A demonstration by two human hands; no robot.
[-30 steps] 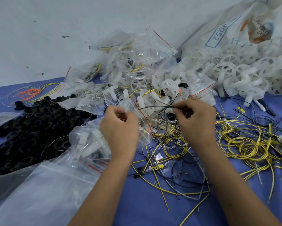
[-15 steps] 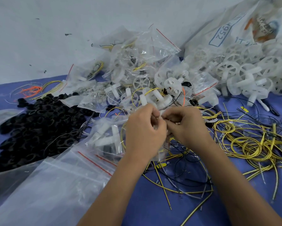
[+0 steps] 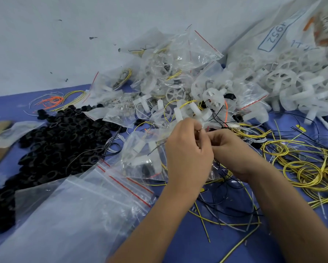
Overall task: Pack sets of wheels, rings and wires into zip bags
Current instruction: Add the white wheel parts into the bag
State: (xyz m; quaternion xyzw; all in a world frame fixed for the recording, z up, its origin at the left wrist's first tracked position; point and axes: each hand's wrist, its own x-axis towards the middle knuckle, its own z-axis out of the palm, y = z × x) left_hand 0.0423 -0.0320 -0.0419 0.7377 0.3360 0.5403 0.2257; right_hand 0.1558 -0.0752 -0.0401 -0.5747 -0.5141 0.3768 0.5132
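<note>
My left hand (image 3: 188, 150) and my right hand (image 3: 233, 150) meet at the table's centre, both pinching the top edge of a clear zip bag (image 3: 142, 156). That bag holds white wheels and dark parts and hangs to the left of my left hand. A heap of black rings (image 3: 58, 145) lies at the left. Loose yellow and black wires (image 3: 300, 168) spread over the right. White wheels (image 3: 284, 80) pile up at the back right. Filled zip bags (image 3: 174, 69) are stacked behind my hands.
A stack of empty zip bags (image 3: 79, 211) with red strips lies at the front left. A big white sack (image 3: 277, 35) leans against the wall at the back right. Orange and yellow wires (image 3: 55, 101) sit at the back left on the blue table (image 3: 178, 249).
My hands were apart, the right one holding black wire. They have come together at the bag's mouth, and the bag has shifted right with them.
</note>
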